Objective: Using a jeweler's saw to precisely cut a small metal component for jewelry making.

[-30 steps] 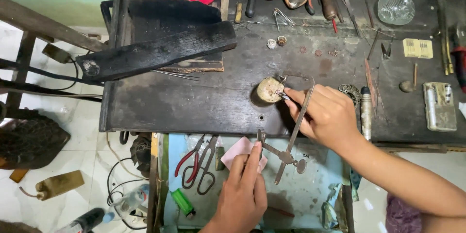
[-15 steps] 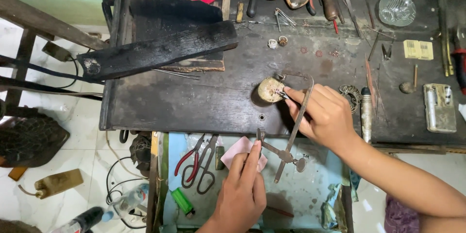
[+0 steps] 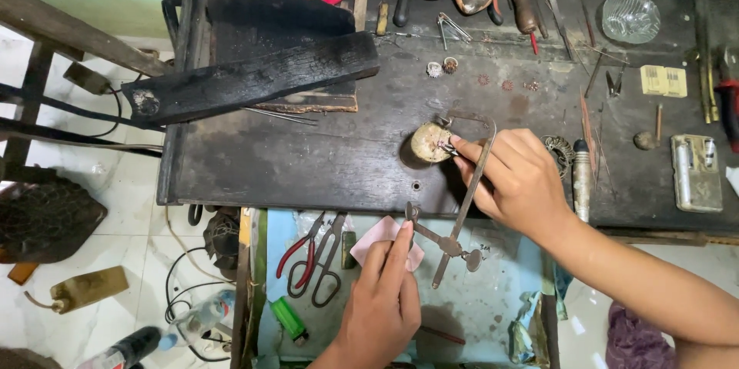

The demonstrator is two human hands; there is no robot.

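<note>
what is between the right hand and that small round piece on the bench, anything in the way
Nothing visible. The right hand already has its fingertips at the edge of the round piece. The metal saw frame runs just beside them. The left hand holds the frame's lower end over the open drawer.

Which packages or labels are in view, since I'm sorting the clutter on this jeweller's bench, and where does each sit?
Small yellow rectangular cardboard packet: far right of the dark workbench, flat, with dark printed bars.
Clear plastic bottle with a label band: on the white floor at lower left, lying among cables.
No screens or signs in view.
</note>
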